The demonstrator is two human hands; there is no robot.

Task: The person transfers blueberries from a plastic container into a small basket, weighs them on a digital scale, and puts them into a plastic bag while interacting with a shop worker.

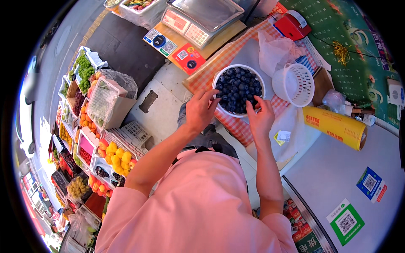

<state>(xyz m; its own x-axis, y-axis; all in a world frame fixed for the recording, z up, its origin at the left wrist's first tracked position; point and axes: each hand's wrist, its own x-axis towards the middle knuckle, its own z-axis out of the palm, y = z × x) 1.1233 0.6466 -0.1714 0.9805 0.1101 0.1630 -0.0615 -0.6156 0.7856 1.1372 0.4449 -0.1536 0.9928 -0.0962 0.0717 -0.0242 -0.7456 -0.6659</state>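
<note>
Nearest to my view, a pink shirt (202,202) fills the lower middle of the frame, and both forearms reach up from it. Just above centre I have the left hand (202,110) at the left rim of a white bowl (261,77), its fingers curled in a narrow gap by the fruit. The right hand (260,117) is at the lower right rim, thumb and forefinger close together over the berries; I cannot tell whether either hand pinches one. The dark blueberries (239,86) fill the bowl, which sits above an orange checked cloth (238,128). Just right of it I see a white perforated basket (300,86), then a yellow roll (335,127). Farther off, a weighing scale (198,25) stands at the top, and fruit displays (120,158) line the left.
</note>
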